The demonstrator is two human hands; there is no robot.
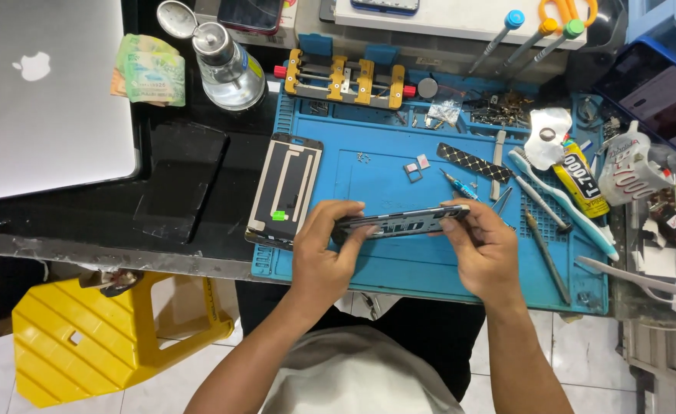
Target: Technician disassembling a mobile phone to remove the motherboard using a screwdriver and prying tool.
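Observation:
My left hand (324, 253) and my right hand (485, 249) both grip an opened phone body (399, 224), one hand at each end. The phone is held edge-up, just above the blue work mat (384, 169). My fingertips pinch its upper edge. A detached phone screen panel (284, 189) lies face down at the mat's left edge, beside my left hand. Small loose parts (415, 169) sit on the mat behind the phone.
A closed silver laptop (43, 92) is at far left, a glass bottle (227, 65) and banknotes (150, 69) behind. A metal clamp jig (346, 77), tweezers, a toothbrush (560, 203), glue tubes (581, 180) and screwdrivers (522, 34) crowd the right. A yellow stool (85, 337) stands below.

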